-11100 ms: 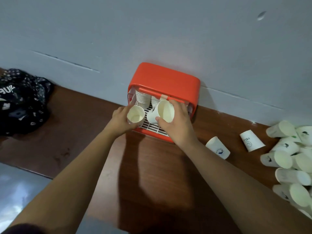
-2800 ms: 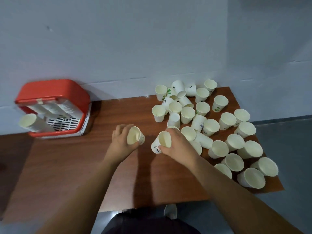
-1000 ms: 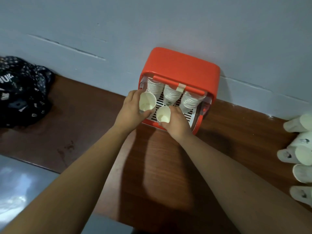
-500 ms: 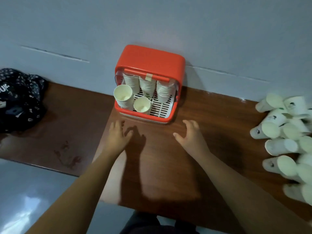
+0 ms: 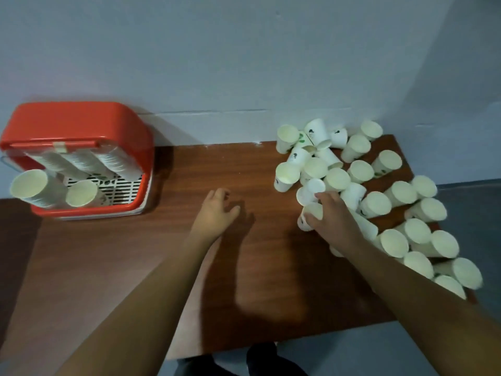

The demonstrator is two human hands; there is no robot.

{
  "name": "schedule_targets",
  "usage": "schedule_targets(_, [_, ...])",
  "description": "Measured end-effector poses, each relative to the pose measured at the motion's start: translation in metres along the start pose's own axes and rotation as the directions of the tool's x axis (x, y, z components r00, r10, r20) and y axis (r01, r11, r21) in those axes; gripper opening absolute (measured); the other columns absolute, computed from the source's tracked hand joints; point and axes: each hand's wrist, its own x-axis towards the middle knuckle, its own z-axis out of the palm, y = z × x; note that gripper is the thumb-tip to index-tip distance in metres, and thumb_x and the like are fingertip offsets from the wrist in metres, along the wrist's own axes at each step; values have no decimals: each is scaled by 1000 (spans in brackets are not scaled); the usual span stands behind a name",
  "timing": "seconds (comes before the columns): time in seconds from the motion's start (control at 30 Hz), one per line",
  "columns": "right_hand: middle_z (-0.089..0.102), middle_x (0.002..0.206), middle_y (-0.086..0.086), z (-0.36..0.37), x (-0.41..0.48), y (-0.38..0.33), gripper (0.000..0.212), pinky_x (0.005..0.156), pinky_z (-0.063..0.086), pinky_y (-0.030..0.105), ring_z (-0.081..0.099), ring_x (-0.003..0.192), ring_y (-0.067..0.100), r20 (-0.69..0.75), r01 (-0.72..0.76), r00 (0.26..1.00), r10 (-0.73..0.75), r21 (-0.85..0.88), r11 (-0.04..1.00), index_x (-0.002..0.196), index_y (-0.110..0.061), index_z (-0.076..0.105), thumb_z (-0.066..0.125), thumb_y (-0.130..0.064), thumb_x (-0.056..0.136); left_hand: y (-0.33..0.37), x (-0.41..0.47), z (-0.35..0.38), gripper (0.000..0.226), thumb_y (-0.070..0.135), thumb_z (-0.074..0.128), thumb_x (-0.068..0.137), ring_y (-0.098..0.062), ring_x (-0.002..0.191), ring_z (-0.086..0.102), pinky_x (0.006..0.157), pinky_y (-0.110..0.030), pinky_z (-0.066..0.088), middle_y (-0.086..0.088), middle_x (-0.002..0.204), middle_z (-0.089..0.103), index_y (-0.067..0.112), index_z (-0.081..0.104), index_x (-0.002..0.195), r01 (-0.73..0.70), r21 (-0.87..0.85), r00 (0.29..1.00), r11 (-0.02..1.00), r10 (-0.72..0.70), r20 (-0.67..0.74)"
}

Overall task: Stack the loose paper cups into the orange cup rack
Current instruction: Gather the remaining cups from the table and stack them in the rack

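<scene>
A dark reddish-brown wooden table (image 5: pixel 168 240) fills the middle of the frame, pushed against a pale grey-blue wall (image 5: pixel 244 63) that turns a corner at the upper right. A strip of grey floor (image 5: pixel 379 354) shows along the bottom edge and at the right.

The orange cup rack (image 5: pixel 78 123) sits at the left of the frame, against the wall, its open front turned toward the camera. Three nested columns of cups (image 5: pixel 81 162) lean out of it, long axes slanting down toward the lower left, mouths facing the viewer. The left column reaches past the rack's front lip, and the middle one ends just inside it (the right column stops further back, over the white slotted grille (image 5: pixel 122 188)).

The loose paper cups (image 5: pixel 393 191) crowd the right of the frame, most upright or slightly tipped with mouths up, a few lying on their sides near the wall.

The right hand (image 5: pixel 330 213) is at the pile's near-left edge, fingers curled over a cup (image 5: pixel 311 215) lying on its side; how firmly it is gripped is hard to make out, and the cups beneath the forearm are hidden. The left hand (image 5: pixel 217 210) hovers over bare table at centre, fingers loosely spread, holding nothing. The lowest cups at the right edge are blurred.
</scene>
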Motion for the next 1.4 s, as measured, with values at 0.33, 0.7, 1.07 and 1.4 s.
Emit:
schedule_targets(0.33, [50, 133, 7, 18, 36, 49, 80, 100, 39, 34, 50, 120, 24, 47, 112, 993, -104, -196, 974, 139, -13, 41, 69, -58, 79, 93, 116, 70, 86, 32, 80, 78, -25, 135, 40, 102, -31, 37, -9, 148, 34, 11, 35, 147, -159, 128, 983, 979, 146, 110])
schedule_targets(0.7, [59, 126, 9, 43, 44, 49, 65, 98, 43, 40, 56, 113, 28, 115, 249, 967, -226, -269, 930, 134, -10, 50, 72, -41, 80, 88, 143, 104, 70, 28, 77, 82, -29, 132, 43, 106, -37, 34, -11, 140, 49, 8, 44, 141, -254, 129, 963, 959, 238, 125])
schedule_targets(1.07, [50, 140, 3, 20, 48, -53, 77, 103, 41, 34, 49, 125, 23, 125, 262, 956, -265, 37, 964, 143, -14, 44, 75, -45, 80, 10, 86, 3, 75, 16, 83, 73, -10, 120, 43, 96, -23, 37, -3, 134, 44, 13, 46, 138, -138, -83, 974, 987, 120, -194])
schedule_targets(1.4, [46, 131, 2, 60, 43, -242, 67, 97, 45, 34, 52, 117, 21, 189, 461, 845, -501, 217, 860, 137, -20, 47, 74, -40, 79, -118, -37, -163, 77, 13, 83, 70, -3, 121, 41, 104, -18, 36, 6, 127, 47, 17, 48, 138, -50, -100, 884, 994, -2, -467])
